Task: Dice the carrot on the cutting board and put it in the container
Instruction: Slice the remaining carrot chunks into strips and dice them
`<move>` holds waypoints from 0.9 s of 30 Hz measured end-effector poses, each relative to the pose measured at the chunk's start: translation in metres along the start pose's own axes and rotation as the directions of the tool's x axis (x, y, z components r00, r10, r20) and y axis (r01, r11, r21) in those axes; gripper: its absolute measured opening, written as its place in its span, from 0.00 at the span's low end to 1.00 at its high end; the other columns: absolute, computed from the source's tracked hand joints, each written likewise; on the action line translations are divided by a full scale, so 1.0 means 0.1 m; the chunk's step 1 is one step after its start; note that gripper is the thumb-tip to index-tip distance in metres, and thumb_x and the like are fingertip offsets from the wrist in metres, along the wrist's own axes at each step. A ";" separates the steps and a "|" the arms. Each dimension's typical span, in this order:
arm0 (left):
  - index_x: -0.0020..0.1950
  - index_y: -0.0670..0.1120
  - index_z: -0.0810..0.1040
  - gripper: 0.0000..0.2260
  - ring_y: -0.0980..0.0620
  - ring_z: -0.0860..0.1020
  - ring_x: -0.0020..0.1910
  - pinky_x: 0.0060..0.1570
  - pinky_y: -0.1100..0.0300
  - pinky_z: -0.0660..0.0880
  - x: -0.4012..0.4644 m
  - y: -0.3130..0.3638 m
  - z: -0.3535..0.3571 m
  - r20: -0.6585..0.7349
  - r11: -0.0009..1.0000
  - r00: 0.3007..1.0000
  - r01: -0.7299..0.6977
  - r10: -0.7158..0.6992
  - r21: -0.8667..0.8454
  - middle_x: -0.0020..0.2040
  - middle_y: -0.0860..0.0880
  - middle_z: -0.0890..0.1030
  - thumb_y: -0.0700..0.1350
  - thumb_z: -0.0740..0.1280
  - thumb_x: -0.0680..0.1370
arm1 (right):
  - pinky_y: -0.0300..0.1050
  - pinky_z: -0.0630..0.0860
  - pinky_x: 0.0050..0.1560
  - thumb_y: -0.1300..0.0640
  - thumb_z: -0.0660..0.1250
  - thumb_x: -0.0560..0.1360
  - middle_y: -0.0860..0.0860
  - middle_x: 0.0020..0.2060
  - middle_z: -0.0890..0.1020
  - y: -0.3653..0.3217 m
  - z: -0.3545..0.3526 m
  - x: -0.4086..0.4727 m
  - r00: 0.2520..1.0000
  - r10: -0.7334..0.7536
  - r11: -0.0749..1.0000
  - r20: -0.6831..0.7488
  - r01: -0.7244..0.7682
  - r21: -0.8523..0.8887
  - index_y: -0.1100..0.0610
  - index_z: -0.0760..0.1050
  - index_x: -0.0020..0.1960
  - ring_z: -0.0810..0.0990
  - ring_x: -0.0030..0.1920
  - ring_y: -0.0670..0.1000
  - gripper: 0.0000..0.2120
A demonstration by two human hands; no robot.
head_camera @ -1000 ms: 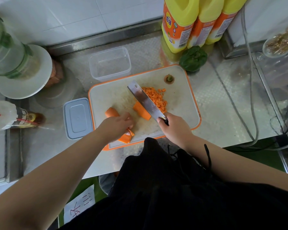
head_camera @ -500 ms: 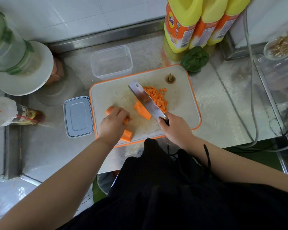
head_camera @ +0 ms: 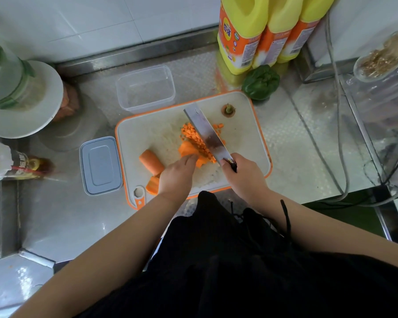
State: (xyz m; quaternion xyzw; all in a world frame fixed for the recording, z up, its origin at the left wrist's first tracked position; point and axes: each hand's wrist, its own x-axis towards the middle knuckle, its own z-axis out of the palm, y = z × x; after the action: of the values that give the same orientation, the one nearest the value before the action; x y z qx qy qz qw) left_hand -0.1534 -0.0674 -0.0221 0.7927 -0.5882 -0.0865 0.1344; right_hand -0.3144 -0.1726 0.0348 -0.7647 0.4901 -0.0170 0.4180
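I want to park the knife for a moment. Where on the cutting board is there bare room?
Free: the cutting board right of the knife, below the carrot top; also its upper-left corner near the clear container. Crowded: the middle, with diced carrot, carrot chunks and both the left hand and right hand.

Three yellow bottles (head_camera: pixel 271 31) stood at the wall, a green pepper (head_camera: pixel 260 82) beside them (touching the nearest one).

Kitchen, steel counter (head_camera: pixel 62 216), white wall tiles (head_camera: pixel 97 26), cutting board (head_camera: pixel 246 134), oil jugs (head_camera: pixel 241 35)
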 end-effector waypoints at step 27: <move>0.46 0.47 0.81 0.22 0.43 0.75 0.51 0.46 0.53 0.71 0.70 -0.33 -0.29 0.369 0.831 0.885 -0.418 0.283 0.367 0.52 0.47 0.79 0.58 0.80 0.61 | 0.42 0.59 0.27 0.51 0.61 0.80 0.46 0.23 0.64 0.08 0.04 0.02 0.998 -0.051 0.998 -0.047 0.050 -0.028 0.49 0.57 0.32 0.64 0.24 0.46 0.20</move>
State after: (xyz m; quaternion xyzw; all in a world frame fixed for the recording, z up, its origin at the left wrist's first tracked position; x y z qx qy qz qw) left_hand -0.0945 -0.1219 -0.0037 0.6569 -0.7425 -0.0452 -0.1235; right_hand -0.3174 -0.1732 0.0263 -0.7818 0.4806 -0.0393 0.3953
